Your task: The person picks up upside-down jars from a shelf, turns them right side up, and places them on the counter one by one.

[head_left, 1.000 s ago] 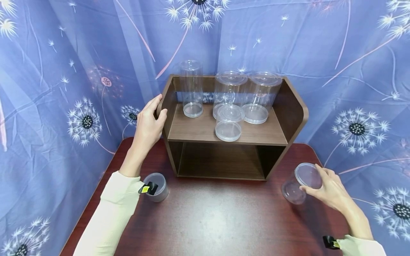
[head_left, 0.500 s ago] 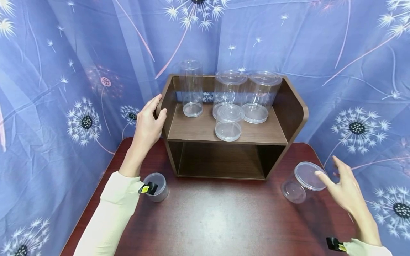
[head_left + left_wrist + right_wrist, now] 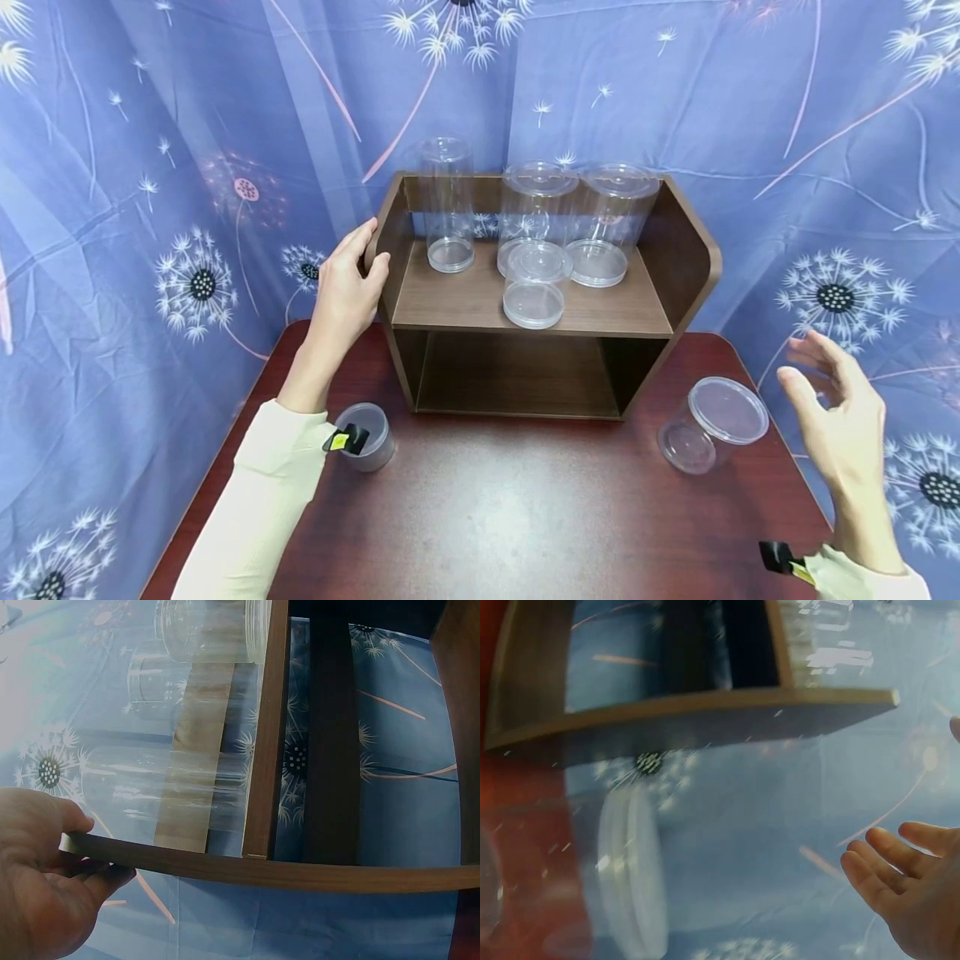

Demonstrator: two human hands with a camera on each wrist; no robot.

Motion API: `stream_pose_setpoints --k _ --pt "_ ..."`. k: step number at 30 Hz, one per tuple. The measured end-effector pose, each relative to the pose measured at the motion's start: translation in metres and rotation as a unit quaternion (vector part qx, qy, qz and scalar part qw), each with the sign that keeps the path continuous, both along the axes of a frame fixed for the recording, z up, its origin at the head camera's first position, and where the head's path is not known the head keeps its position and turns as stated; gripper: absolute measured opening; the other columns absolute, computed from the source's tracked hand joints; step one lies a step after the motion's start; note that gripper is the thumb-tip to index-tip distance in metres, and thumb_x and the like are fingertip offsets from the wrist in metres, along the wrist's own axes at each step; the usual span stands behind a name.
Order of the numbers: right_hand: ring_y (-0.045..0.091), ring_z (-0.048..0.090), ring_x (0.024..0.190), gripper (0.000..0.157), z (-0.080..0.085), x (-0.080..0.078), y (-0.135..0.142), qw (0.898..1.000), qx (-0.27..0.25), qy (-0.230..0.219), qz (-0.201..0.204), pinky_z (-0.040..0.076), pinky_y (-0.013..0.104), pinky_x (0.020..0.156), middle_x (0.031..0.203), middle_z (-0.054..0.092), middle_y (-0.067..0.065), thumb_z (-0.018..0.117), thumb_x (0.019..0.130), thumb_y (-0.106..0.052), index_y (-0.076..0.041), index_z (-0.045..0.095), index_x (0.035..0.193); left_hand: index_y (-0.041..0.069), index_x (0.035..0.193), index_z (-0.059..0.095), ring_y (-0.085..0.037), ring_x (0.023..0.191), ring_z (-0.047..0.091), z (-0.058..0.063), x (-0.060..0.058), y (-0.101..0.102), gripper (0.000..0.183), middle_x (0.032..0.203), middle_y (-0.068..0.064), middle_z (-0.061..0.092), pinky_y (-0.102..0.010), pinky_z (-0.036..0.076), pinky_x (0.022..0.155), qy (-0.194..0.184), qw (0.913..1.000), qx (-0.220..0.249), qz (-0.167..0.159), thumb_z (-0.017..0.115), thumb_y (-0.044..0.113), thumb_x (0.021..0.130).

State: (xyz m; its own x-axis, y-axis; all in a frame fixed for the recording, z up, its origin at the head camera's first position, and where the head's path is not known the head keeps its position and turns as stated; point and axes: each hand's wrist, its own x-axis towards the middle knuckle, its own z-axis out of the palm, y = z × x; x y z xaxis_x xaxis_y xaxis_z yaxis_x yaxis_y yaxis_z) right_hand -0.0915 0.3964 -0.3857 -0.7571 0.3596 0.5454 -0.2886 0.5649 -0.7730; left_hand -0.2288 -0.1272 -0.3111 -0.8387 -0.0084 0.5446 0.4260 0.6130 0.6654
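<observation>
My left hand grips the upper left side panel of a brown two-tier wooden shelf. In the left wrist view the thumb and the fingers lie on opposite faces of that panel. To the right, my right hand is held above the table's right edge with relaxed, slightly bent fingers and nothing in it. Just left of it a clear lidded jar stands on the table. The right wrist view shows this jar's pale lid blurred, apart from the hand.
On the upper shelf stand a tall narrow clear jar, two wide clear jars and a short clear jar at the front edge. A small clear jar sits on the dark red table by my left wrist. Blue curtains surround the table.
My right hand has let go of the clear jar's lid and moved up and right, away from it. The jar stays standing on the table. My left hand keeps its hold on the shelf.
</observation>
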Motion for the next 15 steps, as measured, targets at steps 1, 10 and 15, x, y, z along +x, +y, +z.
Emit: stream_pose_setpoints --k 1,10,15 --pt "0.0 0.066 0.104 0.054 0.004 0.0 -0.004 1.0 -0.002 0.009 0.008 0.046 0.01 0.088 0.125 0.068 -0.009 0.067 0.093 0.005 -0.007 0.059 0.145 0.002 0.149 0.054 -0.031 0.141 0.048 0.0 0.0 0.0 0.049 0.152 -0.013 0.054 -0.045 0.037 0.116 0.0 1.0 0.0 0.0 0.059 0.009 0.101" --pt "0.014 0.069 0.107 0.055 0.032 -0.008 -0.037 0.98 -0.103 0.1 0.14 0.052 0.016 0.09 0.126 0.069 0.013 0.063 0.086 0.018 0.009 0.058 0.14 0.003 0.149 0.054 -0.03 0.142 0.048 0.0 -0.001 0.0 0.049 0.152 -0.012 0.054 -0.044 0.037 0.116 -0.004 1.0 0.002 -0.001 0.06 0.01 0.101" --pt "0.018 0.069 0.106 0.057 0.043 -0.015 -0.056 0.96 -0.145 0.13 0.199 0.052 0.019 0.093 0.126 0.067 0.019 0.063 0.083 0.021 0.011 0.057 0.139 0.004 0.15 0.054 -0.029 0.142 0.047 0.0 -0.002 0.0 0.049 0.152 -0.012 0.053 -0.044 0.037 0.117 -0.004 1.0 0.002 -0.001 0.06 0.01 0.101"
